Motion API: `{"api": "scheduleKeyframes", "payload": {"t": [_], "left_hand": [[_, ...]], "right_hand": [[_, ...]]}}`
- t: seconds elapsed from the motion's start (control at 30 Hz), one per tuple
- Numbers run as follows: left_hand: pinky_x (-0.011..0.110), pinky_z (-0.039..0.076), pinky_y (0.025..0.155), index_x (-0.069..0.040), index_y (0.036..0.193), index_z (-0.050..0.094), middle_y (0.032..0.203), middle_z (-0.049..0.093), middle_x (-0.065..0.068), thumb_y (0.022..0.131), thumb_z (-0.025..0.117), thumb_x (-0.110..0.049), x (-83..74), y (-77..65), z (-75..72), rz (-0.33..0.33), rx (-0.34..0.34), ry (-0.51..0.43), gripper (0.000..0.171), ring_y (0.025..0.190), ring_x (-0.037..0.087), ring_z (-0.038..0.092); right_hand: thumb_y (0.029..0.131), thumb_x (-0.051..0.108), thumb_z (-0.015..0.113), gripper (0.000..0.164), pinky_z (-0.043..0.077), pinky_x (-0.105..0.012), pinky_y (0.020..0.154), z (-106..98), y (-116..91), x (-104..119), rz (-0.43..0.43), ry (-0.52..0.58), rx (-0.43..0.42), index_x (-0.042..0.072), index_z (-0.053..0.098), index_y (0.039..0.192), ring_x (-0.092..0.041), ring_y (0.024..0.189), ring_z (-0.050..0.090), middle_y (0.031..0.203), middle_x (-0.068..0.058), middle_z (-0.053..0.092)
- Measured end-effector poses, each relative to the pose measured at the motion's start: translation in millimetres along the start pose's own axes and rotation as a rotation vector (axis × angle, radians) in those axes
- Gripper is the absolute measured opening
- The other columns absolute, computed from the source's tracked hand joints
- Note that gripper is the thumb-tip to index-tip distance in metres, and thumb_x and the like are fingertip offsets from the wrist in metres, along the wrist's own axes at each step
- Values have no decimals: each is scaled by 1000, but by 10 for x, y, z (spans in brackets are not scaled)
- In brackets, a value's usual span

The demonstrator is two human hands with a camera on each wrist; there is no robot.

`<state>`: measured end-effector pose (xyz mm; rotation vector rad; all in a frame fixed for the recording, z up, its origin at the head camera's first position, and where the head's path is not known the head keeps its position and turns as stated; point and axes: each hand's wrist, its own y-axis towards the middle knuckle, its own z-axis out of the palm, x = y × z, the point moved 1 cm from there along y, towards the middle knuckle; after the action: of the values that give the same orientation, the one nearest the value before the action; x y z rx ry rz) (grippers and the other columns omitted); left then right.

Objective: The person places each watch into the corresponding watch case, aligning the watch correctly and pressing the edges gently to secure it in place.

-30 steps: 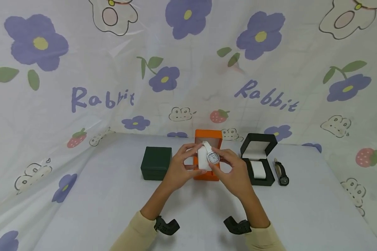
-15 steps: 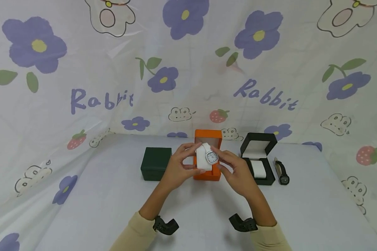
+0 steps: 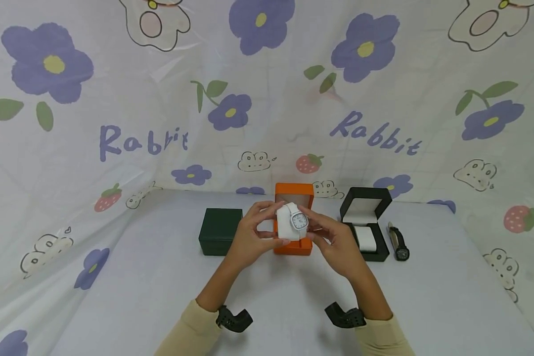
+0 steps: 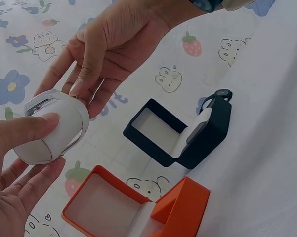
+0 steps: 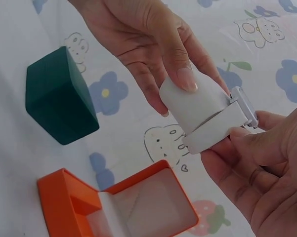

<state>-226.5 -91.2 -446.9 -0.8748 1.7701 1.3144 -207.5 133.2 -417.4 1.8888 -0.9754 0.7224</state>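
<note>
In the head view, a white watch with a squarish face sits around one end of a white watch cushion. My left hand grips the cushion's other end, its thumb pressing the side in the left wrist view. My right hand pinches the watch strap between thumb and fingers, as the right wrist view shows. Both hands hold the watch and cushion above an orange watch box, whose lid stands up and whose inside the hands partly hide.
A closed dark green box stands left of the orange one. To the right is a black watch box with its lid up and a white cushion inside. A black watch lies beside it on the white table.
The watch and cushion have shifted slightly left. My right hand moved a little outward to the right, and its thumb went from the watch face's lower edge to the strap side.
</note>
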Motion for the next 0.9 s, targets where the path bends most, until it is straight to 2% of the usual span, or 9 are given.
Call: {"api": "scheduleKeyframes", "payload": {"t": [0.23,0.5,0.77,0.9], "left_hand": [[33,62,77,-30,143,60,139,51,0,76,90,-8,2,18,-27,1,6,-9,77,117,26,61],[34,63,77,-15,145,59,139,51,4,77,90,-8,-13,9,-28,5,-17,-1,75,117,30,62],[34,62,78,-19,146,58,140,50,2,77,90,-8,-17,8,-44,6,-21,-8,77,118,29,62],[34,62,78,-16,147,57,141,49,2,76,90,-6,-20,11,-53,16,-11,-10,78,119,30,61]], "right_hand": [[90,-7,71,58,59,-26,88,-1,2,13,27,47,-2,18,62,142,-21,94,69,97,-3,72],[89,-8,71,52,60,-25,79,35,4,54,73,93,-51,13,67,136,-22,83,68,93,-7,71],[87,-1,77,46,62,-28,74,119,-16,65,80,94,-128,14,71,131,-21,83,68,87,-3,70],[88,4,79,44,62,-28,77,118,-24,74,83,70,-126,15,71,130,-19,85,68,87,0,71]]}}
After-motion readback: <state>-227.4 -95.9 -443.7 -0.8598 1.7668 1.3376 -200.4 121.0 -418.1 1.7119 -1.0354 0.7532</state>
